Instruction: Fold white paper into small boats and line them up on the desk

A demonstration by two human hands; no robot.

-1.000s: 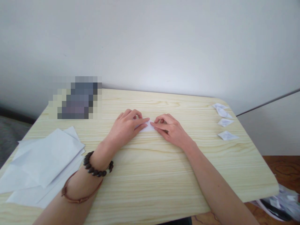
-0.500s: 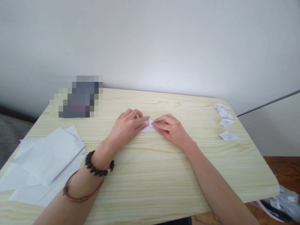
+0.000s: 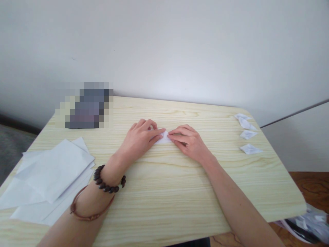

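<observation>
Between my hands, on the wooden table [image 3: 164,192], lies a small folded piece of white paper [image 3: 166,138]. My left hand [image 3: 142,137] presses its left part down with thumb and forefinger, the other fingers curled behind. From the other side my right hand [image 3: 187,139] pinches the right part of the fold, fingertips close together. Much of the paper is hidden under both sets of fingers. Several small folded white paper pieces [image 3: 250,149], pointed at the ends, sit in a column toward the table's right side.
White paper sheets [image 3: 56,171] overlap in a loose pile at the left. A blurred-out dark object [image 3: 86,108] stands at the back left. Behind the table rises a pale wall [image 3: 164,51]. A plastic bag [image 3: 311,223] is on the floor at lower right.
The small flap between my fingertips now looks flatter against the paper, and my right fingertips have shifted very slightly to the right. My left hand stays almost in place.
</observation>
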